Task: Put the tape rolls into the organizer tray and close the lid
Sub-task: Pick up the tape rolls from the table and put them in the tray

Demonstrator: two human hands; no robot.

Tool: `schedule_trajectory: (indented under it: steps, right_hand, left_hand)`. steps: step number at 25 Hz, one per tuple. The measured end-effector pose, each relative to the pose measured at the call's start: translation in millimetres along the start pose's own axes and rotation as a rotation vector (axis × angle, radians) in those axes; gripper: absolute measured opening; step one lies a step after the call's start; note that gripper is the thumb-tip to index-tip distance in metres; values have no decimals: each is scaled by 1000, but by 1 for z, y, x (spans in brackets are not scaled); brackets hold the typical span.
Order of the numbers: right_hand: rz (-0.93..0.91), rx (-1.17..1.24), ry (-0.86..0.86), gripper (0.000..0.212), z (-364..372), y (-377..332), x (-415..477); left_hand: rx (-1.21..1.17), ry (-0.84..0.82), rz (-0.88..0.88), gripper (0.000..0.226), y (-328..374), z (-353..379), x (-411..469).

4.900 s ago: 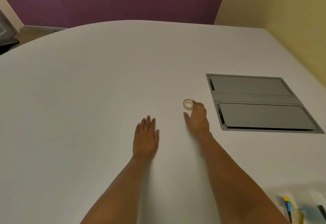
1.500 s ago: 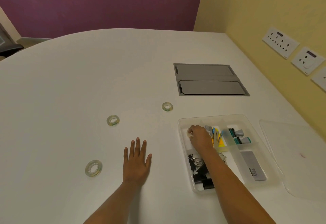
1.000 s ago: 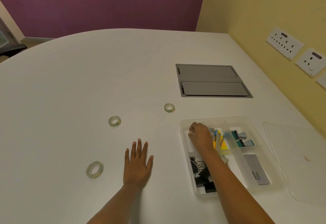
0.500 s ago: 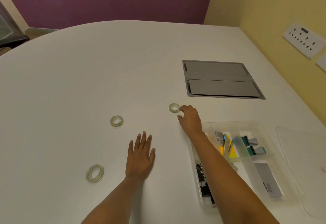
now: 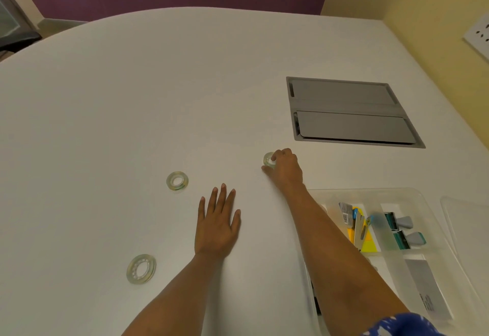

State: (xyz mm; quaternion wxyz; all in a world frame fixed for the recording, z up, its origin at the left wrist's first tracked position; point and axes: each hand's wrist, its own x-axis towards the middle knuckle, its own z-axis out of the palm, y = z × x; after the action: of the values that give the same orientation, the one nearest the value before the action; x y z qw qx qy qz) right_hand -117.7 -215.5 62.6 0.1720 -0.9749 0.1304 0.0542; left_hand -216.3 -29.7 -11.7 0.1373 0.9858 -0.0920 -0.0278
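Note:
Three clear tape rolls lie on the white table. My right hand (image 5: 284, 169) has its fingers closed around the small far roll (image 5: 268, 159), which still touches the tabletop. A second roll (image 5: 177, 181) lies to the left of it, and a third roll (image 5: 141, 268) lies nearer, at the lower left. My left hand (image 5: 217, 226) rests flat on the table with fingers spread, holding nothing. The clear organizer tray (image 5: 412, 194) stands open at the right, partly hidden by my right forearm. Its clear lid (image 5: 468, 219) lies to the right of the tray.
The tray holds binder clips, sticky notes, a stapler-like item and a grey box. A grey cable hatch (image 5: 349, 113) is set flush into the table beyond the tray. A yellow wall with a socket plate (image 5: 479, 35) runs along the right side.
My right hand left the tray, moved up and left to the small far roll, and its fingers have closed on it. The left hand stayed flat on the table.

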Motion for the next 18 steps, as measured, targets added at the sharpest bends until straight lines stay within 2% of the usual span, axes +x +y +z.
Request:
schedule_trajectory:
  steps: [6, 11, 15, 18]
  right_hand:
    - [18, 10, -4, 41, 3, -1, 4]
    - [41, 232, 126, 36, -8, -4, -7]
    - [34, 379, 162, 55, -27, 8, -35]
    - [63, 270, 96, 58, -41, 30, -61]
  left_hand:
    - [-10, -4, -3, 57, 0, -1, 1]
    - [-34, -10, -6, 57, 1, -3, 0]
    - [-46, -15, -7, 56, 2, -4, 0]
    - [-54, -15, -10, 56, 2, -4, -1]
